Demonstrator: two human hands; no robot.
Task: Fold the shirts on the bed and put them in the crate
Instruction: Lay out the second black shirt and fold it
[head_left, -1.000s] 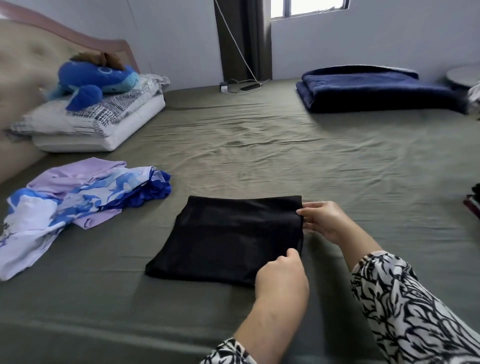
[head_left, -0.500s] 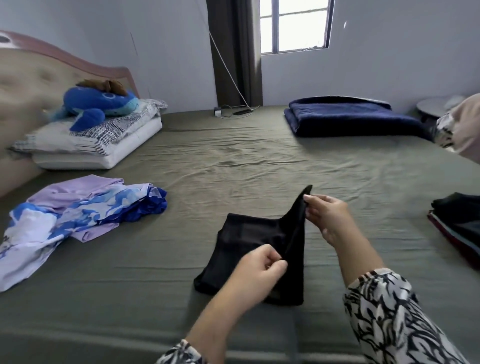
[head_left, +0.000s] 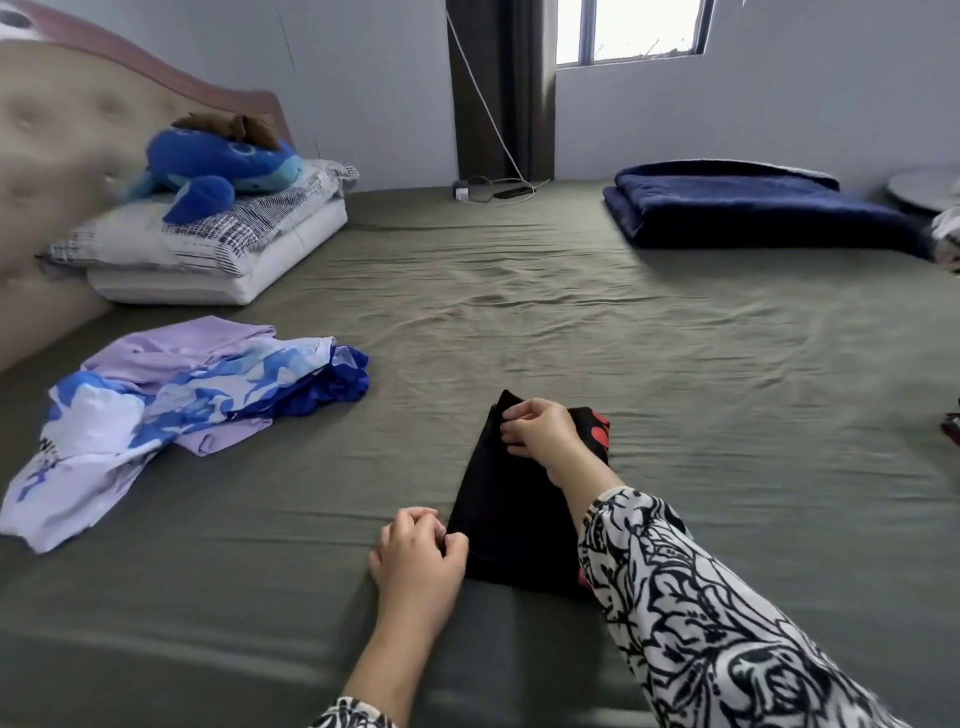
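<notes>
Where pillows lie, olive bed (head_left: 519, 322).

Bare olive sheet is stretching open beyond and to the right of the black shirt (head_left: 511, 499), leaving hands free passage there. To its left, a heap of unfolded shirts (head_left: 171, 395) is blocking the way. Far beyond it, pillows (head_left: 208, 254) and a navy blanket (head_left: 753, 208) are occupying the bed's (head_left: 519, 312) corners.
</notes>
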